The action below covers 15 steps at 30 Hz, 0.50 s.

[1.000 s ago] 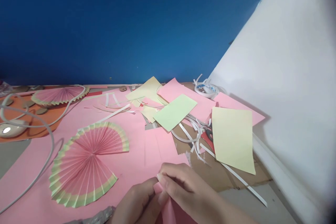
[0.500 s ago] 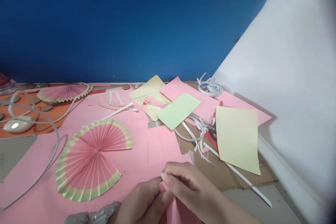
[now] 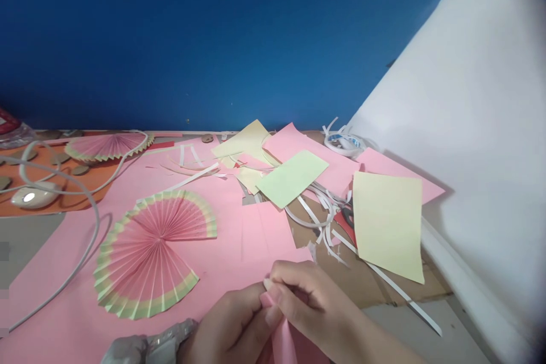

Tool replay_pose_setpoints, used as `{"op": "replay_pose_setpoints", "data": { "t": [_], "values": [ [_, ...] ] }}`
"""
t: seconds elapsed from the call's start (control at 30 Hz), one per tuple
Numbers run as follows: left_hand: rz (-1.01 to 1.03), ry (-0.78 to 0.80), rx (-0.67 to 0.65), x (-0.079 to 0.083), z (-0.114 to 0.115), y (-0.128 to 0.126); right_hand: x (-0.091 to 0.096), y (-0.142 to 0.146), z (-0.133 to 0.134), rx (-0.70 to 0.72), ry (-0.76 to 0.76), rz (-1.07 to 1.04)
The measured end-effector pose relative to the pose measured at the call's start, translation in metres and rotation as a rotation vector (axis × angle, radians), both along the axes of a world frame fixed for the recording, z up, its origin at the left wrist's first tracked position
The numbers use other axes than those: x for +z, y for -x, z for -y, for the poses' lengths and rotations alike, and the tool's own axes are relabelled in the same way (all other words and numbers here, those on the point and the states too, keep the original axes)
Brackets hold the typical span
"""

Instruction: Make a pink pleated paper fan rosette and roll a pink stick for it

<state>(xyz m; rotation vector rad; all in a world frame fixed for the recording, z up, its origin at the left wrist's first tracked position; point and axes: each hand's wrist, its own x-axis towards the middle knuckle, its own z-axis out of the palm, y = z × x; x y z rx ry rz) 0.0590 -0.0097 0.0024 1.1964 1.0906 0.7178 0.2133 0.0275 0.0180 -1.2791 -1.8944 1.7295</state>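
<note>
I saw left hand [image 3: 232,318] and right hand [image 3: 309,298] pinching folded pink paper strip [image 3: 283,344]; green-edged pink paper fan [image 3: 147,261] was pleated, spread, gap open.

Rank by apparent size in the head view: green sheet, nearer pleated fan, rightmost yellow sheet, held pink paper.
1. Nearer pleated paper fan
2. Rightmost pale yellow sheet
3. Light green sheet
Held pink paper: partly hidden, so unranked.

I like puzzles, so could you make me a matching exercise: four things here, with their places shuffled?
1. Near fan
2. Oval device
3. Green paper
4. Pink strip

A. Lying over white strips
B. Between left hand and right hand
C. Spread on pink paper
D. On the orange sheet

Pairs: 1-C, 2-D, 3-A, 4-B
</note>
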Motion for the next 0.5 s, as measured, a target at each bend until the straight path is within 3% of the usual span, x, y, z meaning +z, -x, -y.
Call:
{"op": "replay_pose_setpoints", "data": {
  "t": [0.1, 0.3, 0.5],
  "values": [
    [0.035, -0.011, 0.045, -0.003, -0.001, 0.001, 0.003, 0.000, 0.001, -0.020, -0.024, 0.032],
    [0.018, 0.148, 0.159, -0.014, -0.010, 0.008, 0.008, -0.002, 0.002, 0.013, 0.042, 0.051],
    [0.139, 0.208, 0.175, -0.014, -0.015, 0.010, 0.005, -0.001, 0.004, -0.047, -0.003, 0.098]
  ]
}}
